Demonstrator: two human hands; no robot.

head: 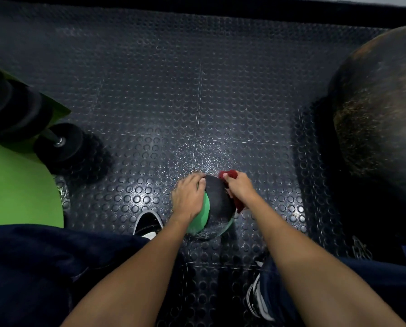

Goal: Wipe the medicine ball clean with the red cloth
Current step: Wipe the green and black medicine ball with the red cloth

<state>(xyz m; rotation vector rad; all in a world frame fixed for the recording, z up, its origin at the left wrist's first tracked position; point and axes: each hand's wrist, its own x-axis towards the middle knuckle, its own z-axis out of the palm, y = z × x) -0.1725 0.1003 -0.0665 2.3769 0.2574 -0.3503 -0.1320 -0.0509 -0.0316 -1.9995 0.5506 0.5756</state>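
A black and green medicine ball [217,204] sits on the studded rubber floor between my feet. My left hand [189,197] lies over its left side, fingers curved round the top. My right hand [241,188] grips a red cloth [230,174] and holds it against the ball's right side. Part of the cloth hangs below my right wrist; the rest is bunched inside my fist.
Black dumbbells [60,143] lie on a green rack [51,107] at the left, beside a large green ball [18,185]. A big dark exercise ball [381,102] fills the right. My shoes [147,223] stand near the ball. Dark studded floor [173,90] stretches ahead.
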